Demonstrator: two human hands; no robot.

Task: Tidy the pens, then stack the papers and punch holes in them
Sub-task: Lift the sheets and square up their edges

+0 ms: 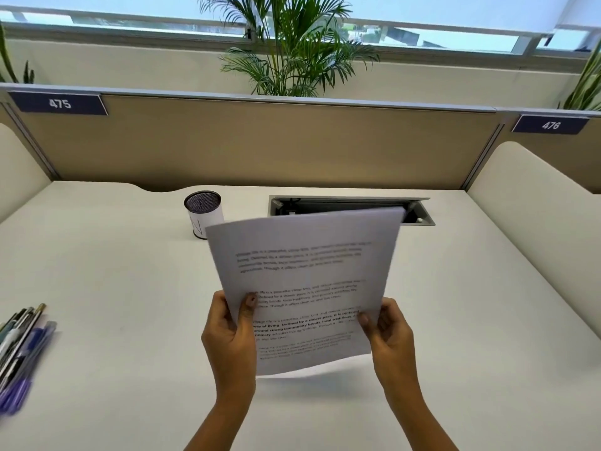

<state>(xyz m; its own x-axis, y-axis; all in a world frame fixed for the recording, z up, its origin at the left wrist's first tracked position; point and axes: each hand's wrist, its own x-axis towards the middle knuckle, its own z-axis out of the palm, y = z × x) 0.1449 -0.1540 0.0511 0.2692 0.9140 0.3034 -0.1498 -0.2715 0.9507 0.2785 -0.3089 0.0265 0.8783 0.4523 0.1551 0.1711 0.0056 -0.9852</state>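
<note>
Printed papers (309, 281) are held in the air above the table (113, 288), the lower edge bowed and clear of the surface, the top edge leaning away toward the mesh pen cup (204, 213). Left hand (229, 330) pinches the left margin, thumb on the printed face and fingers (224, 320) curled behind. Right hand (388, 330) pinches the right margin the same way. The sheet count is unreadable because the edges are blurred. This is probably the squaring step. To do it well, I would ease both pinches so the sheets can slip, drop the bottom edge onto the table and tap, then turn the stack and tap a long side. A hard grip would lock in any skew. The pens (22, 340) lie bundled at the table's far left edge, well apart from the cup, and none stick out of it. No hole punch is in view.
</note>
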